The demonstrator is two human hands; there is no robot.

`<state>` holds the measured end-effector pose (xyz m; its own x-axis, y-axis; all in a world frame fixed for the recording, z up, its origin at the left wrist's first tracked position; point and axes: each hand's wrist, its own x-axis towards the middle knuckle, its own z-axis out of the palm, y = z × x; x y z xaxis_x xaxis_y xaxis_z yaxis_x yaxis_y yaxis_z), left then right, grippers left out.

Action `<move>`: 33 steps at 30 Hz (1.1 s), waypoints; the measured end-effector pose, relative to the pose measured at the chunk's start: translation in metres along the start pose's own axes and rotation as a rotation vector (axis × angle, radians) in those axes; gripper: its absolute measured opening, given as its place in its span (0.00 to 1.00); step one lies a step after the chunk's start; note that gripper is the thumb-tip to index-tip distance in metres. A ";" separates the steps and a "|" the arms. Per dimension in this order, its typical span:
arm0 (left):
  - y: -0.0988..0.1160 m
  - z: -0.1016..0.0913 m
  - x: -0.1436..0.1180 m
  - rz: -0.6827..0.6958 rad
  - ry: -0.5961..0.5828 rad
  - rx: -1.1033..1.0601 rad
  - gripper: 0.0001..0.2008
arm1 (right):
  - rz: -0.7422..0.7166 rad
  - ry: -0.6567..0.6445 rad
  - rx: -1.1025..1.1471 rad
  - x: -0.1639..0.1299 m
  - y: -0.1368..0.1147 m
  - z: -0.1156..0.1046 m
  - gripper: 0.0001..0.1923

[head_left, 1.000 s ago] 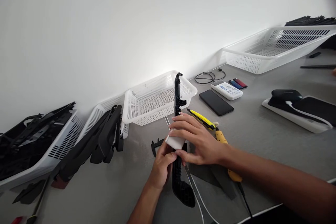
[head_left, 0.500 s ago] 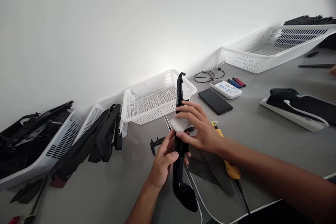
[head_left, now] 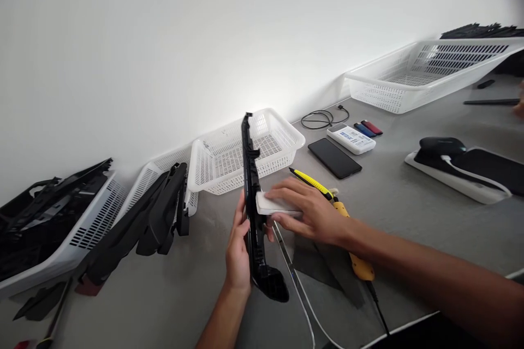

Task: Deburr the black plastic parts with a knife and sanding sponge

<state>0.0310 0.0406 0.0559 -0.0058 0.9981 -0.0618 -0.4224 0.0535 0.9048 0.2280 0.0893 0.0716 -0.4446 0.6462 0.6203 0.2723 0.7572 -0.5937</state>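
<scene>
Your left hand (head_left: 237,245) grips the black plastic trim strip (head_left: 252,212) upright; your right hand (head_left: 309,210) presses a white block (head_left: 272,204) against it. No legible writing on either.

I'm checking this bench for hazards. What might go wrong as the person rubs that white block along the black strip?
1. The left hand grips the long black strip only near its lower end, so the free upper end might flex or slip under pressure from the white block in the right hand.
2. The yellow utility knife lies just behind the right hand; its blade state is unclear.
</scene>
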 end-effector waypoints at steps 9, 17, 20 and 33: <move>0.004 0.004 -0.003 0.063 0.038 0.092 0.30 | 0.525 -0.076 0.454 -0.001 0.000 0.009 0.20; -0.008 0.013 -0.012 0.033 -0.019 0.134 0.33 | 0.439 -0.091 0.379 0.002 0.003 0.002 0.20; -0.007 0.013 -0.012 0.051 0.014 0.127 0.34 | 0.395 -0.084 0.228 0.001 0.005 0.001 0.18; -0.005 0.015 -0.016 0.057 -0.067 0.199 0.27 | 0.377 -0.082 0.263 0.001 0.009 -0.001 0.20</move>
<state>0.0465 0.0251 0.0590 0.0383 0.9992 0.0140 -0.2354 -0.0046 0.9719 0.2307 0.0966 0.0672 -0.4247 0.8542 0.2999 0.2067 0.4140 -0.8865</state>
